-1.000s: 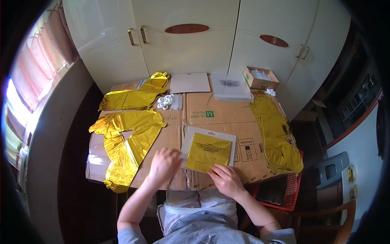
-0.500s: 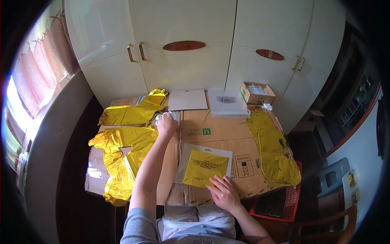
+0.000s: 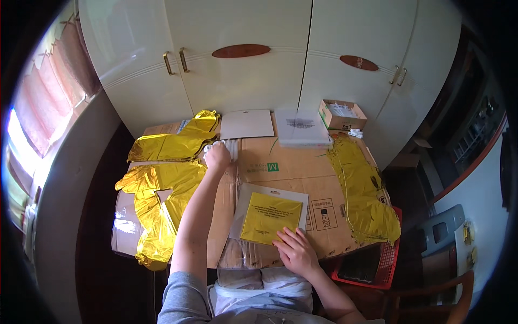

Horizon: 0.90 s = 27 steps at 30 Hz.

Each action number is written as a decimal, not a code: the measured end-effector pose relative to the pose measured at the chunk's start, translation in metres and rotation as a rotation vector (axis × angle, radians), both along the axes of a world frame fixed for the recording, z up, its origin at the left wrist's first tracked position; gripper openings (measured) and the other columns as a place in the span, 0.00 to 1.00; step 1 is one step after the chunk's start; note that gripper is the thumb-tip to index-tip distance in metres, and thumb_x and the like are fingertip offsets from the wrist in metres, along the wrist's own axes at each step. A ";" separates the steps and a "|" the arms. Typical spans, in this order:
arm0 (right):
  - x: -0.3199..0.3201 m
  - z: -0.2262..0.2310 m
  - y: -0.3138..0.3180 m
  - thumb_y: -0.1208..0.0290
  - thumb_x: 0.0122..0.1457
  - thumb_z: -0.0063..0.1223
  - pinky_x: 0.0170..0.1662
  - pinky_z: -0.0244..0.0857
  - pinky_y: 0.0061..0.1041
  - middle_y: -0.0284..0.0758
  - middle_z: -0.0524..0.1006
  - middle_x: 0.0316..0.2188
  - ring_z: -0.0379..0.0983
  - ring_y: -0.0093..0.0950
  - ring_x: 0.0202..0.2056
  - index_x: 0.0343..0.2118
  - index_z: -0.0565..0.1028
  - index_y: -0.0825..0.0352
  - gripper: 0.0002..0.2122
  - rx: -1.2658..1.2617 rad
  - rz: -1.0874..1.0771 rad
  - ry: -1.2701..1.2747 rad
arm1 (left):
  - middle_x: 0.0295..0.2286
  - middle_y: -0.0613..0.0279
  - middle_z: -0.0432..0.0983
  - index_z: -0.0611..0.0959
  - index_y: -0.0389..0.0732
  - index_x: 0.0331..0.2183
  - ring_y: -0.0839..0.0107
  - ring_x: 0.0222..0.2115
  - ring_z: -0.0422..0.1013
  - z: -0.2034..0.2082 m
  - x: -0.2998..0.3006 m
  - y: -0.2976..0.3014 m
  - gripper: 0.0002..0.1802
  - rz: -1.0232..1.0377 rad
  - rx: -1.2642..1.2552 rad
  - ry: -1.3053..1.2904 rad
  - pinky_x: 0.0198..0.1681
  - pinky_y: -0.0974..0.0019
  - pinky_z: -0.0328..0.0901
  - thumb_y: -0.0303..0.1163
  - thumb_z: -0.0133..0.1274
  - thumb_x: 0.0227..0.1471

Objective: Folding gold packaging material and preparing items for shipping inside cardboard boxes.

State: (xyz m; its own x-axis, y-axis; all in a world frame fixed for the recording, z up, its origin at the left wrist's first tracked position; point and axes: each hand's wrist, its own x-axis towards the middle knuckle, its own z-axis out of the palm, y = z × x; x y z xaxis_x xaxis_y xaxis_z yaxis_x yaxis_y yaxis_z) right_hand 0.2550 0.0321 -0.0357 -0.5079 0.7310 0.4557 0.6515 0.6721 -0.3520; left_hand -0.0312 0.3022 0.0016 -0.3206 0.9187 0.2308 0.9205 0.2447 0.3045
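My left hand (image 3: 217, 156) reaches to the far left-middle of the cardboard, fingers curled over a small white item (image 3: 207, 149) that is mostly hidden. My right hand (image 3: 295, 252) lies with fingers stretched out on the lower right corner of a flat packet (image 3: 271, 218). This packet has a clear sleeve with a hang hole and folded yellow foil inside, with dark print. Shiny gold foil balloons (image 3: 167, 183), flat and uninflated, are spread left of my left forearm. Another flat gold foil balloon (image 3: 362, 194) lies along the right edge.
At the back are a pale card sheet (image 3: 247, 124), a stack of clear sleeves (image 3: 302, 129) and a small box (image 3: 342, 114) of thin white pieces. The cardboard (image 3: 270, 181) covers the work surface. A red crate (image 3: 387, 267) stands below right; white cabinets (image 3: 243, 81) rise behind.
The whole view has shifted slightly, so the surface appears a little higher. Both hands stay at about the same places, the left at the white item and the right on the packet.
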 end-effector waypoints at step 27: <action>-0.022 0.002 0.018 0.65 0.55 0.57 0.61 0.54 0.44 0.33 0.76 0.47 0.68 0.32 0.54 0.45 0.77 0.60 0.14 0.050 0.034 -0.055 | 0.16 0.60 0.75 0.74 0.42 0.29 0.61 0.16 0.73 -0.014 0.021 -0.335 0.08 -0.512 0.068 -0.195 0.19 0.61 0.67 0.32 0.57 0.52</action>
